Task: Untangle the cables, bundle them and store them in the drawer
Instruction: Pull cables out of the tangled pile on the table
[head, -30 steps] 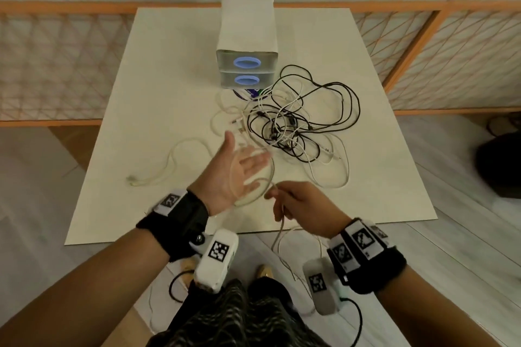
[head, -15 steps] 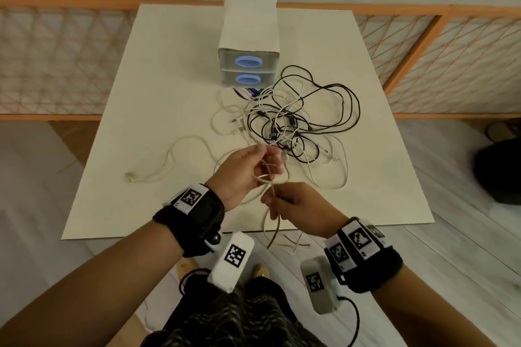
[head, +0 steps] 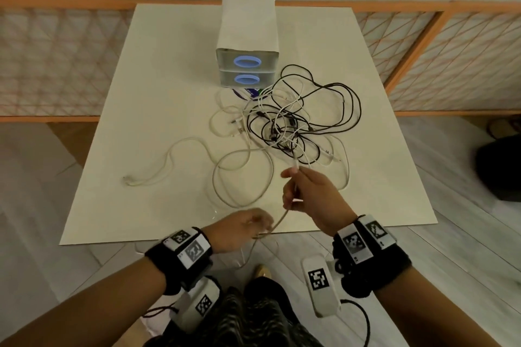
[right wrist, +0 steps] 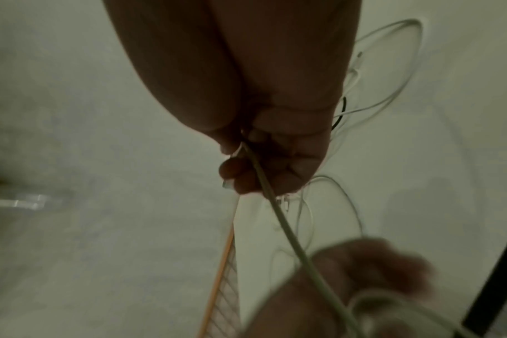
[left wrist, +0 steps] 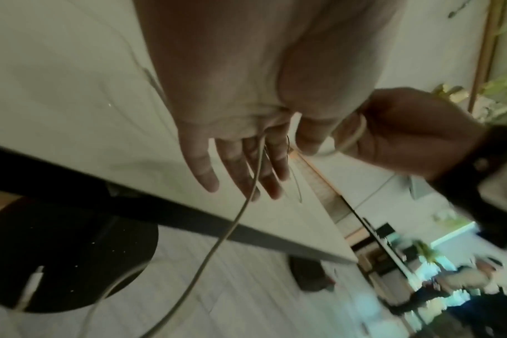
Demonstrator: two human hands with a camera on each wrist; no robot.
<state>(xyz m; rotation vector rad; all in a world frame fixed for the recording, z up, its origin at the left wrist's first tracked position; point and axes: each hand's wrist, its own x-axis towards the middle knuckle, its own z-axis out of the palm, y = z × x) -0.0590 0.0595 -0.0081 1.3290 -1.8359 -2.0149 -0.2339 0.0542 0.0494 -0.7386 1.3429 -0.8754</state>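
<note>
Overhead, we grip a beige cable [head: 293, 177] in our right hand [head: 313, 194], while the tangled cables [head: 298, 124] lie on the worktop [head: 169, 65] before the closed drawer unit [head: 246, 45]. At the left wrist, our left hand [left wrist: 246, 109] shows straight, spread fingers [left wrist: 200, 164] with the cable crossing them. At the right wrist, curled fingers [right wrist: 235, 169] clamp that cable.

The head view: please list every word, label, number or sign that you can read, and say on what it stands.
No text can be read.
Purple-and-white item under the cables, before the drawer unit: printing too blurred to read.
Wrist bands and wrist cameras: square black-and-white marker codes, no letters; tiny marks beside them too small to read.
</note>
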